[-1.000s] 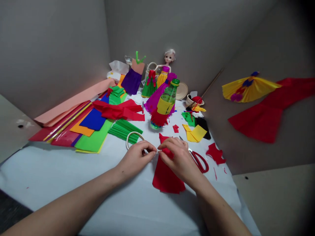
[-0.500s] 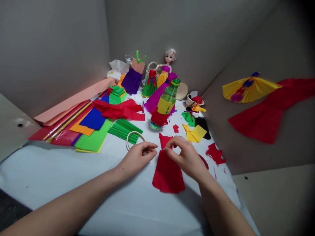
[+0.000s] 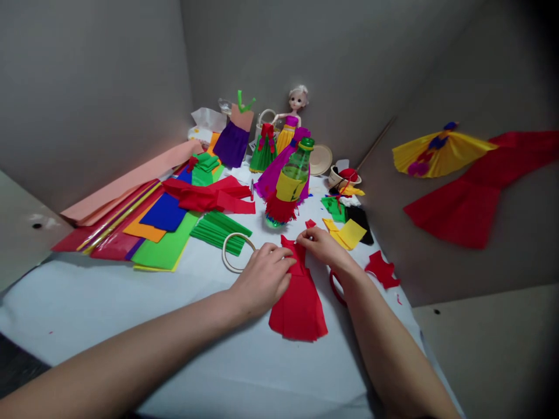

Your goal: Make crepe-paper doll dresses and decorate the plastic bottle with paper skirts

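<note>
A small red paper dress [image 3: 299, 305] lies flat on the white table cover, its narrow top pointing away from me and its flared skirt toward me. My left hand [image 3: 267, 273] rests at its left side, fingers stretched over the waist and bodice. At the bodice's upper right edge, the fingertips of my right hand [image 3: 322, 243] are pinched together on the red paper. A roll of pale tape [image 3: 224, 256] lies just beyond my left hand. Beside my right wrist shows a red loop [image 3: 335, 288], partly hidden by the forearm.
A green bottle [image 3: 301, 163] with red fringe stands beyond the dress. Coloured sheets [image 3: 163, 247] and pleated green paper [image 3: 218, 230] lie left. Yellow pieces [image 3: 351, 234] and red scraps [image 3: 383, 269] lie right. A doll [image 3: 298, 102] stands at the back; paper dresses hang on the right wall.
My left hand has come down to the right, onto the dress. My right hand has moved slightly up and away, from above the bodice to its upper right edge.
</note>
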A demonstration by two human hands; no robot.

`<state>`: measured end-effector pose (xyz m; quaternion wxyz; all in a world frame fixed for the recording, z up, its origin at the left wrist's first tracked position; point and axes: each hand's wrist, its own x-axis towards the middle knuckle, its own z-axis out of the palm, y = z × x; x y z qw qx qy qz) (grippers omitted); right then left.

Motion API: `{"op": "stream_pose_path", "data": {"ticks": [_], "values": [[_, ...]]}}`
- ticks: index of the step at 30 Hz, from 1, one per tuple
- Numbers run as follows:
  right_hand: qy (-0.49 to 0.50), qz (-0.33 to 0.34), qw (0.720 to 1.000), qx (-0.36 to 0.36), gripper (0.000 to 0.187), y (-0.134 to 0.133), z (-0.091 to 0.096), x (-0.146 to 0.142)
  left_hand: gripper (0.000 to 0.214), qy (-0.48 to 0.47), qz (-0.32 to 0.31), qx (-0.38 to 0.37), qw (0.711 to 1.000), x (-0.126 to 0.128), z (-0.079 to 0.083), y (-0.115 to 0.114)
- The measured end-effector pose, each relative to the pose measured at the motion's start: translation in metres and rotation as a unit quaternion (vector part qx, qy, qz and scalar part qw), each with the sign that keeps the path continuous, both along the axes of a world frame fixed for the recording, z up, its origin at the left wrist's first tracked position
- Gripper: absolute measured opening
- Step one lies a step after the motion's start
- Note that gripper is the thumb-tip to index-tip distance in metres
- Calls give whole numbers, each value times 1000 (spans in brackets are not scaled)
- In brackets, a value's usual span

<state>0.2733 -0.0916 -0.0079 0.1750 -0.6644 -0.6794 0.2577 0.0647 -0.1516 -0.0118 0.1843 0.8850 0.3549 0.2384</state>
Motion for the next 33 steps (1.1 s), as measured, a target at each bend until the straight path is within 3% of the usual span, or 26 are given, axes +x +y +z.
{"op": "stream_pose_path", "data": {"ticks": [6, 12, 33], "values": [[-26, -2, 1000, 6, 22, 3, -5, 0, 34, 90, 1, 36, 995, 15, -9, 11], [-51, 1, 999, 8, 21, 3, -10, -1, 35, 88, 5, 44, 995, 17, -19, 12], [-176, -40, 983, 27, 16, 1, -19, -12, 35, 97, -1, 52, 994, 18, -23, 13]]}}
